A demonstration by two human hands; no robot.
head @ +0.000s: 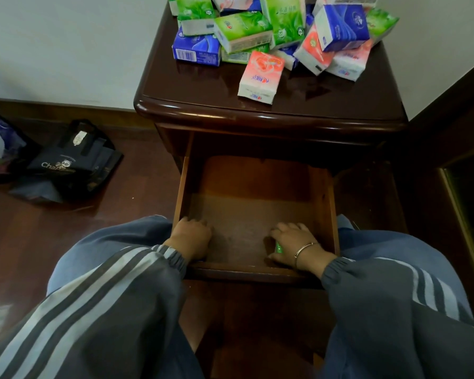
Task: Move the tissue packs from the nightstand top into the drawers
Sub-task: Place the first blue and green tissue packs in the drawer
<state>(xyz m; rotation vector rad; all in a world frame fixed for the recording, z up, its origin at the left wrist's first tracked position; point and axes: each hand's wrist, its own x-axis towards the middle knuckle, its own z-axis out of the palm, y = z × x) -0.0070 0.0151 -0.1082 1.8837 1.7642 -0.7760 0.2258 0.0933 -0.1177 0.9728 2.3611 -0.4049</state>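
Note:
Several tissue packs in green, blue and pink wrappers are heaped on the dark nightstand top (pixel 192 86); a pink pack (pixel 260 75) lies nearest the front edge. The top drawer (pixel 329 203) is pulled out, and both hands are inside it at the near end. My right hand (pixel 296 242) is curled over a green tissue pack (pixel 279 248), of which only a sliver shows. My left hand (pixel 192 236) lies knuckles up in the near left corner with its fingers bent down. Whatever is under it is hidden.
The drawer floor between and beyond the hands is bare wood. A black bag (pixel 74 162) and a blue bag (pixel 0 140) lie on the wooden floor to the left. Dark furniture (pixel 465 187) stands close on the right. My knees flank the drawer front.

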